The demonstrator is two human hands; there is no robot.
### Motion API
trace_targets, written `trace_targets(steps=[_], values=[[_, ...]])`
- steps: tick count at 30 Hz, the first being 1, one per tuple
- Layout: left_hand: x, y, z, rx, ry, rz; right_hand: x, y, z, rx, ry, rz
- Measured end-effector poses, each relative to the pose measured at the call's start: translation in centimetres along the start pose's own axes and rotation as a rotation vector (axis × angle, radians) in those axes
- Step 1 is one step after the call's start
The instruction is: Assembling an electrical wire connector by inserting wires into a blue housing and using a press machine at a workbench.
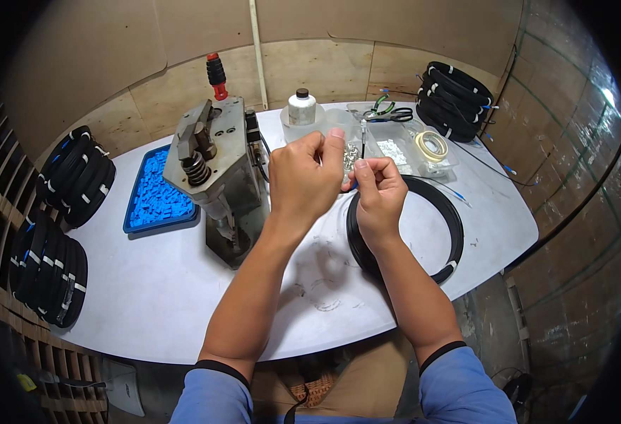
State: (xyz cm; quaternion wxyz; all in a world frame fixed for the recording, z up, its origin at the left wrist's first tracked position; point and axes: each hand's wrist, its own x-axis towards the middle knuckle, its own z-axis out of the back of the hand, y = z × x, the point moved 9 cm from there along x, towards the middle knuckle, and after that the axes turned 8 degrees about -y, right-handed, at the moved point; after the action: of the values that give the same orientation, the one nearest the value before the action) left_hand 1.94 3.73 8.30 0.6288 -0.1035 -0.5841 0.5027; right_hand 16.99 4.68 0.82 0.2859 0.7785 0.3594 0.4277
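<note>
My right hand point(377, 194) pinches the end of a thin black cable point(363, 145), which stands upright with a small metal piece at its tip. My left hand point(303, 177) is raised just left of it, fingers curled, fingertips close to the cable tip; whether it holds a small part is hidden. Under my right hand lies a black cable coil point(452, 219) on the white table point(169, 290). A grey metal hand press point(215, 169) with a red-and-black handle stands left of my left hand.
A blue tray of small blue parts point(154, 191) sits left of the press. Clear trays point(402, 152) with small metal parts, tape roll point(431, 144), pliers point(388, 111) and a white bottle point(301, 107) stand behind. Stacks of black coils lie far right point(455, 99) and left point(77, 177).
</note>
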Motion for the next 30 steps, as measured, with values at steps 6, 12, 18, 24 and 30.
trace_targets(steps=[6,12,18,24,30], values=[[-1.4,-5.5,4.0,0.179,-0.196,-0.452,-0.6,0.5,-1.5,-0.015,0.036,0.025],[0.0,-7.9,12.7,-0.156,-0.371,-0.634,-0.3,-1.2,-0.2,-0.056,0.003,-0.009],[3.7,-1.2,24.7,-0.233,-0.642,-0.410,-0.7,-1.6,-1.1,0.060,0.057,-0.045],[6.1,13.6,30.1,0.110,-0.633,-0.099,-0.9,-2.3,-1.1,0.013,0.085,-0.035],[6.2,27.6,27.9,0.406,-0.348,0.148,-0.9,-2.6,-1.2,0.007,0.118,-0.028]])
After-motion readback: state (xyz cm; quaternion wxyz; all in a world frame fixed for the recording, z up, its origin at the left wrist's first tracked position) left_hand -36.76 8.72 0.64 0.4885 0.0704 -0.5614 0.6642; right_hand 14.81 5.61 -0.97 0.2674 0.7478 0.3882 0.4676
